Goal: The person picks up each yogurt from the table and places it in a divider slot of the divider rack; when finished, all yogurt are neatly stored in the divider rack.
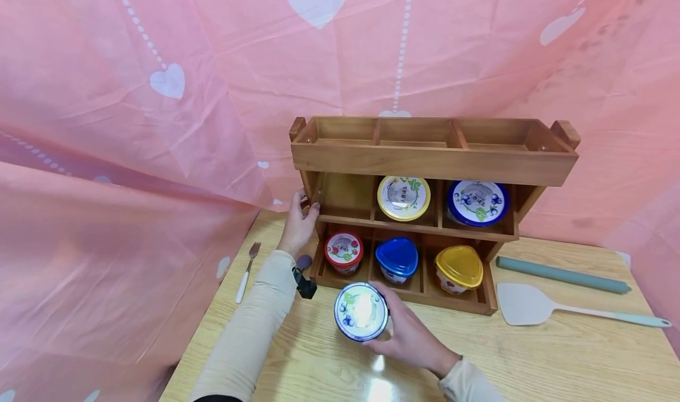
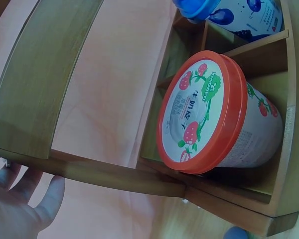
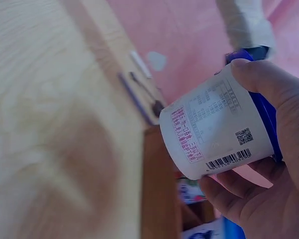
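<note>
My right hand (image 1: 406, 334) grips a white tub with a blue-rimmed lid (image 1: 361, 311) in front of the rack. In the right wrist view its printed side with a barcode shows, fingers and thumb round the white tub (image 3: 214, 124). At the rack's left side, my left hand (image 1: 298, 225) holds the edge of the wooden rack (image 1: 432, 161); some of its fingertips are hidden behind the wood. Below that hand, a red-lidded tub (image 1: 344, 252) stands in the bottom left compartment. The middle shelf's left compartment (image 1: 347, 195) has nothing in it.
On the middle shelf are a yellow-rimmed tub (image 1: 404, 198) and a blue-rimmed tub (image 1: 478, 203). Below sit a blue-lidded tub (image 1: 396, 258) and a yellow-lidded one (image 1: 459, 268). A fork (image 1: 248, 272) lies left; a spatula (image 1: 526, 303) and a green rod (image 1: 563, 275) lie right.
</note>
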Available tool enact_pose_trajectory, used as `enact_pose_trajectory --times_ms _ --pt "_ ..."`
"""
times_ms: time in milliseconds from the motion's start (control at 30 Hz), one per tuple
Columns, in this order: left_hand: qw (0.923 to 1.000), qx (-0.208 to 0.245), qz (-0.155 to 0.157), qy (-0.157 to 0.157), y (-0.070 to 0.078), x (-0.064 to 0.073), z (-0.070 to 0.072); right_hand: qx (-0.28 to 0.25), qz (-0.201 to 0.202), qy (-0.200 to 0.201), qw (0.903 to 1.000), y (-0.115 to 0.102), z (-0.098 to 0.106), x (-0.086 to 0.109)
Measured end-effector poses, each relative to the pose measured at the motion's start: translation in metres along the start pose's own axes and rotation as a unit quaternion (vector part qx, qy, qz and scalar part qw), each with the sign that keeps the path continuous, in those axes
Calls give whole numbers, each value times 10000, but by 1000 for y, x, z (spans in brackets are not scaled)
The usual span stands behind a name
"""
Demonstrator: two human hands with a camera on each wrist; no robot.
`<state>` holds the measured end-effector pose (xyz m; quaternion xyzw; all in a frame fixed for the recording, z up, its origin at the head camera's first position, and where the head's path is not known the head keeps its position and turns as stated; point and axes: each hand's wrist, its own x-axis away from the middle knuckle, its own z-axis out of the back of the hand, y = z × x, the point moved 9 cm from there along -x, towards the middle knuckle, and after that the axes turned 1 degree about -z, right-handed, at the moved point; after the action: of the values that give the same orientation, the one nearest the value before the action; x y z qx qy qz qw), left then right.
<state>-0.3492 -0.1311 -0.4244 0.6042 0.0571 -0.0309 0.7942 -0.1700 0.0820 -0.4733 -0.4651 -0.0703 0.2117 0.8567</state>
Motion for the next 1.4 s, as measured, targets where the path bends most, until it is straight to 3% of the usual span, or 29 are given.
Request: enact_pose_trajectory --times_ms 167,667,900,1167,1400 --pt "9999 -6 122 -6 -3 3 0 -143 -53 246 9996 -13 21 -6" --pt "9998 -104 130 -56 -4 4 2 183 527 735 9957 -68 74 -25" --pt "9998 -117 154 -76 -1 5 2 187 832 881 9925 -89 85 -43" --pt "9990 -125 419 -108 -5 5 0 -6 650 771 9949 -99 87 -68" --pt "9987 -97 493 -55 -4 5 -1 -108 827 788 9934 -111 87 -88"
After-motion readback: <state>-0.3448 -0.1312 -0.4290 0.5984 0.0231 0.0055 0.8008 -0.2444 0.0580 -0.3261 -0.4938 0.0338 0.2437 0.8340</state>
